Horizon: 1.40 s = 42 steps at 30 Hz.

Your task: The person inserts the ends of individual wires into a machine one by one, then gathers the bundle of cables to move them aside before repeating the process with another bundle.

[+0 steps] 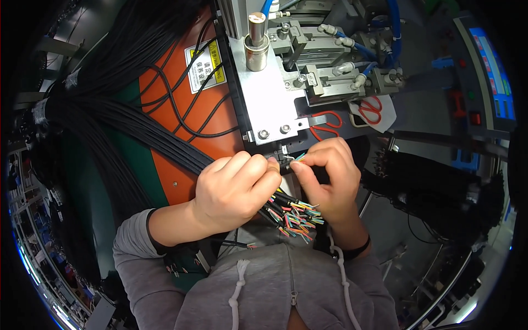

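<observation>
My left hand (234, 190) is closed, thumb and fingertips pinched on a black cable that the fingers mostly hide. Facing it, my right hand (333, 176) pinches thin coloured wires (300, 157) at the cable's end between thumb and forefinger. Both sets of fingertips are close together, just below the front edge of a metal machine plate (261, 104). Under my hands, a bundle of black cables ends in many stripped wire tips (297, 220) in red, yellow, green and white. The rest of the black cable bundle (157, 137) runs off to the upper left.
Red-handled scissors (325, 125) lie right of the plate, near a second red-handled pair (370, 111). Pneumatic cylinders (335, 60) with blue hoses stand behind. Loose black cables cross an orange surface (170, 181). Another cable bundle (434, 184) hangs at right, below a control panel (476, 82).
</observation>
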### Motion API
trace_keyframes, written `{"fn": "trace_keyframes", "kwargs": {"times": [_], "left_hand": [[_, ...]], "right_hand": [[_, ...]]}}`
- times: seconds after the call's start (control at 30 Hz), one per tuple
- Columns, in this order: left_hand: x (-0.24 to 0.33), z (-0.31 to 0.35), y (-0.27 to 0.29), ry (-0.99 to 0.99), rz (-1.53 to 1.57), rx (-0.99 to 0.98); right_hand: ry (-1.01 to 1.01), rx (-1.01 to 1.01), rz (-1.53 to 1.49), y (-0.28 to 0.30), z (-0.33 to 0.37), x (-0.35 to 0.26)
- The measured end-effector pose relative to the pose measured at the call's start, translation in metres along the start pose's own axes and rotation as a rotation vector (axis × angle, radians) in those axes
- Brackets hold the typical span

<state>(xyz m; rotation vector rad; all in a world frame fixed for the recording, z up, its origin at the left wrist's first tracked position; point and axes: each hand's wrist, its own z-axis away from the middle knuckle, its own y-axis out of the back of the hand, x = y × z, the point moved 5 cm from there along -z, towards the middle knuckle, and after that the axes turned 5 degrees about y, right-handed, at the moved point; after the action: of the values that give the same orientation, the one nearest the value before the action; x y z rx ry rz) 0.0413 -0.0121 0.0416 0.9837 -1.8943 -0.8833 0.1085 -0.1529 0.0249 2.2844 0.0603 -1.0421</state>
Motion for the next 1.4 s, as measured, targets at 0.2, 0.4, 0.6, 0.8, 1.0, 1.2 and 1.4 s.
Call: {"fn": "trace_keyframes", "kwargs": {"times": [0.2, 0.4, 0.6, 0.8, 1.0, 1.2, 1.4], "left_hand": [[0.001, 0.002, -0.006, -0.029, 0.006, 0.042], [0.006, 0.003, -0.015, -0.060, -0.114, -0.043], [0.007, 0.005, -0.020, 0.029, -0.235, -0.092], [0.006, 0.005, -0.022, 0.052, -0.251, -0.099], [0.002, -0.001, -0.021, -0.017, -0.255, -0.077], [-0.002, -0.002, -0.016, 0.013, -0.211, 0.039], [0.000, 0.009, -0.016, 0.128, -0.296, -0.156]], "right_hand": [[-0.578, -0.135, -0.698, -0.007, 0.018, 0.034], [-0.211, 0.053, -0.068, -0.007, 0.011, 0.028], [-0.113, -0.036, 0.105, -0.021, 0.003, 0.022], [-0.063, 0.062, 0.039, -0.026, 0.011, 0.032], [-0.526, 0.073, -0.384, -0.037, 0.032, 0.059], [-0.320, 0.160, -0.216, -0.036, 0.020, 0.045], [-0.376, 0.017, -0.376, -0.026, 0.023, 0.057]]}}
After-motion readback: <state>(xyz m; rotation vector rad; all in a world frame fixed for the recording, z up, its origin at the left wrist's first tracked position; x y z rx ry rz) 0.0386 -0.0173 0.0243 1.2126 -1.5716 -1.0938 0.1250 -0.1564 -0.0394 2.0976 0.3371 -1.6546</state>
